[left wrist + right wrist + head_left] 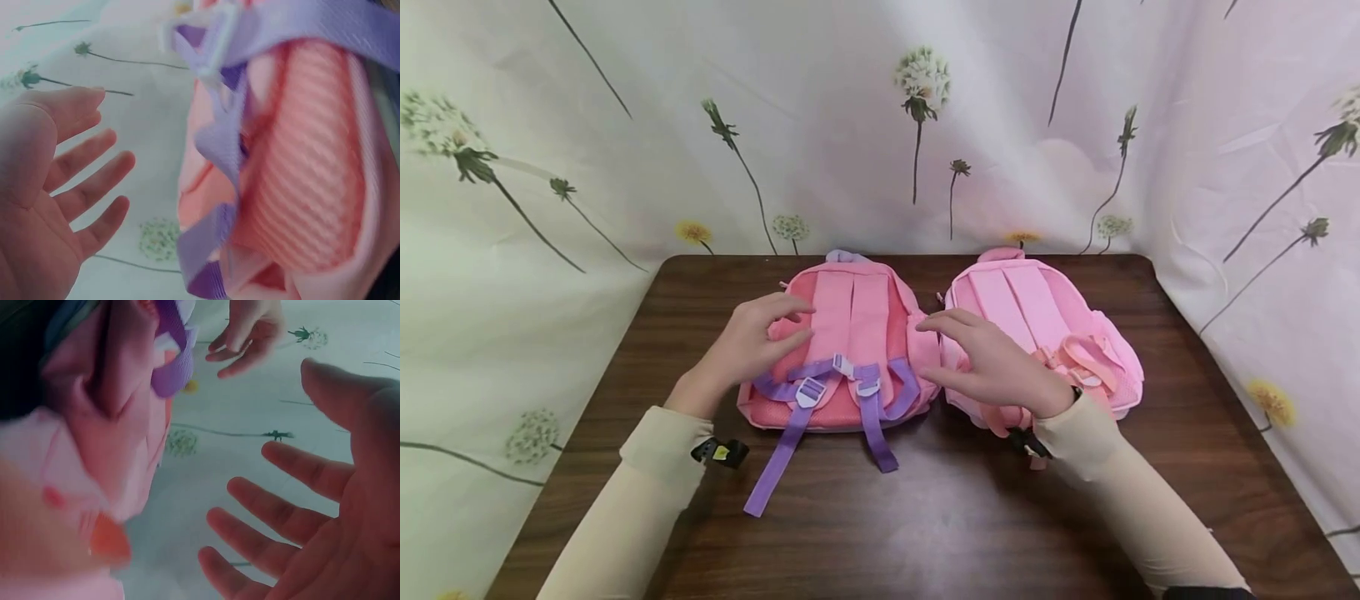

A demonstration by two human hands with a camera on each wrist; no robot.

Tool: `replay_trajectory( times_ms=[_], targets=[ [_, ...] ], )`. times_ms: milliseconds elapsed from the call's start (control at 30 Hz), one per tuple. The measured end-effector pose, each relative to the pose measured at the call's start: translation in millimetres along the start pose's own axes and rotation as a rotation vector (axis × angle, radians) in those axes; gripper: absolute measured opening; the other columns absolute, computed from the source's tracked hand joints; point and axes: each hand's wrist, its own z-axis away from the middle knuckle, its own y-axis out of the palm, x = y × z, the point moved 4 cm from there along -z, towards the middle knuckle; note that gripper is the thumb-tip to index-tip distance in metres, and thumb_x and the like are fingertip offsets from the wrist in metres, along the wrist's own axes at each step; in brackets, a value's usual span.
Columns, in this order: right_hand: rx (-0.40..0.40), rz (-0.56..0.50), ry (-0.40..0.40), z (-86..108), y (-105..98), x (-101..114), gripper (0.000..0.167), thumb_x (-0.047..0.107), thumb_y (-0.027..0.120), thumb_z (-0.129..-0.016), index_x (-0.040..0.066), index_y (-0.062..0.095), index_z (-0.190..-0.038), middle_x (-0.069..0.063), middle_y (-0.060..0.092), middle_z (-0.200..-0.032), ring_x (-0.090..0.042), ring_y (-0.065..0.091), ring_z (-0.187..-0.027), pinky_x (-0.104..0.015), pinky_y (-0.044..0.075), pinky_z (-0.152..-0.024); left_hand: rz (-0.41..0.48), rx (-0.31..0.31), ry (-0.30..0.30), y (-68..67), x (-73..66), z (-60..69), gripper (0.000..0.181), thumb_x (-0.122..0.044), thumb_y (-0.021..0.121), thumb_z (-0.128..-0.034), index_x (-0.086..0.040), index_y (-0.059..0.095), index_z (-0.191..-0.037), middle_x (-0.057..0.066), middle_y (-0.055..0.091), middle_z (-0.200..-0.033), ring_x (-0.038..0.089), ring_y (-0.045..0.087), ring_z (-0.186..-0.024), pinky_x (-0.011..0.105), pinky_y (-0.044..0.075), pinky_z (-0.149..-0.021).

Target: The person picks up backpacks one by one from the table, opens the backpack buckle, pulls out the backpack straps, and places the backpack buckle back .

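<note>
Head view: 2 backpacks are lying back panel up on the table (887,533). The purple-strapped backpack (835,337) is sitting between the 2 hands, its long axis running away from the person, top handle (845,257) toward the far edge, purple straps (780,457) trailing nearer. The left hand (748,337) is hovering over its left side, fingers pointing inward across that axis. The right hand (996,362) is facing it from the other side, fingertips over the right edge, wrist over the paler pink backpack (1037,308). Judgement: the left hand is lying nearer the middle of the panel, by a small margin. Both grips are standing wide, holding nothing.

Left wrist view: the left hand's fingers are spreading loosely, palm bare. The purple-strapped backpack is filling the right of this view, a white buckle (212,44) showing near its top. Backdrop cloth (137,206) is showing between fingertips and fabric, so the 2 look apart.

Right wrist view: the right hand's 4 fingers and thumb are standing well separated, gripping nothing. Pink fabric is lying beyond the fingertips, cloth showing between; the left hand is appearing at the top. Lower left is blurring; cannot tell details there.
</note>
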Motion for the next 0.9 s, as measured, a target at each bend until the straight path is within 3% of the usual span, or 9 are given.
replay_trajectory(
  times_ms=[200, 533, 700, 900],
  targets=[
    [0.024, -0.036, 0.031, -15.3, 15, 4, 0.058, 0.040, 0.076, -0.097, 0.009, 0.061, -0.143, -0.005, 0.063, -0.142, -0.024, 0.052, -0.137, -0.046, 0.041, -0.118, 0.051, 0.052, -0.030, 0.7, -10.0, -0.3, 0.028, -0.013, 0.080, -0.0941, -0.007, 0.075, -0.121, 0.011, 0.076, -0.114, 0.028, 0.070, -0.103, 0.055, 0.058, -0.090],
    [0.056, -0.090, 0.031, -34.9, 39, 9, 0.057, 0.039, 0.076, -0.096, 0.007, 0.062, -0.141, -0.010, 0.067, -0.133, -0.028, 0.061, -0.124, -0.044, 0.049, -0.109, 0.066, 0.226, -0.047, 22.3, -15.5, 6.2, 0.033, -0.020, 0.081, -0.0941, -0.005, 0.075, -0.123, 0.010, 0.076, -0.117, 0.026, 0.069, -0.106, 0.054, 0.056, -0.095],
    [0.058, -0.102, 0.020, -41.8, 52, 12, 0.059, 0.036, 0.077, -0.096, 0.001, 0.061, -0.141, -0.016, 0.069, -0.126, -0.033, 0.063, -0.113, -0.045, 0.051, -0.103, 0.048, 0.252, -0.048, 30.4, -17.2, 6.5, 0.038, -0.021, 0.087, -0.0884, -0.005, 0.075, -0.122, 0.008, 0.076, -0.114, 0.026, 0.071, -0.104, 0.051, 0.057, -0.095],
    [0.034, -0.093, 0.011, -52.7, 63, 17, 0.057, 0.034, 0.078, -0.096, -0.002, 0.063, -0.137, -0.018, 0.070, -0.130, -0.033, 0.066, -0.118, -0.046, 0.050, -0.108, 0.039, 0.266, -0.060, 37.3, -14.5, 8.3, 0.043, -0.018, 0.091, -0.0835, -0.007, 0.076, -0.122, 0.004, 0.077, -0.112, 0.024, 0.070, -0.102, 0.049, 0.058, -0.094]
  ],
)
